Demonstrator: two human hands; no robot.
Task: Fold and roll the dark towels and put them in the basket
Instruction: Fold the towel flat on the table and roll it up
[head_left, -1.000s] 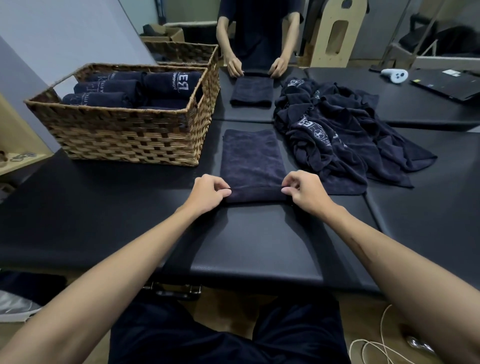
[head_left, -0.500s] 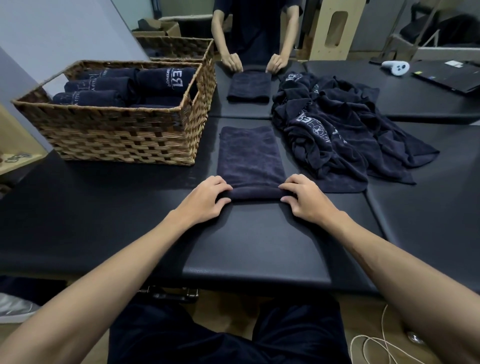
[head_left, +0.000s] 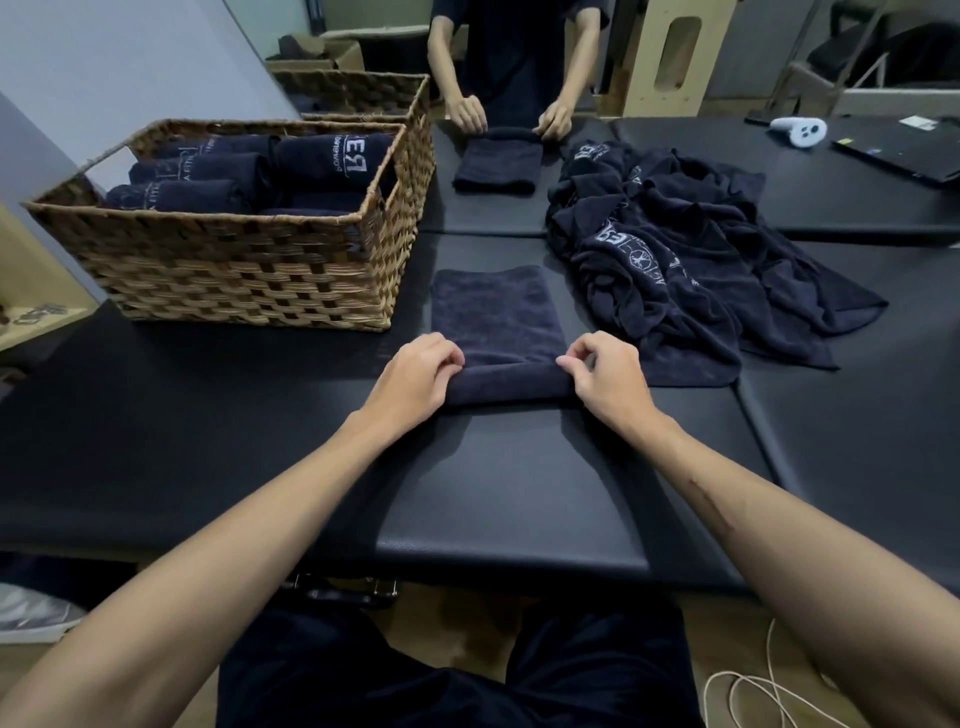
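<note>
A folded dark towel (head_left: 496, 312) lies as a narrow strip on the black table, and its near end is wound into a short roll. My left hand (head_left: 415, 379) grips the left end of that roll. My right hand (head_left: 605, 376) grips the right end. To the left stands a wicker basket (head_left: 249, 275) holding several rolled dark towels (head_left: 208, 176). A heap of loose dark towels (head_left: 691, 270) lies to the right of the strip, touching its right edge near my right hand.
Across the table another person's hands (head_left: 511, 117) roll a second dark towel (head_left: 498, 166). A second wicker basket (head_left: 358, 93) stands behind the first. A white controller (head_left: 797, 130) and a dark laptop (head_left: 904, 150) lie at the far right. A cable (head_left: 753, 691) lies on the floor.
Both my hands have moved away from me, turning the towel's near edge over into a thicker roll. The flat part of the strip is shorter. The other person has also begun rolling.
</note>
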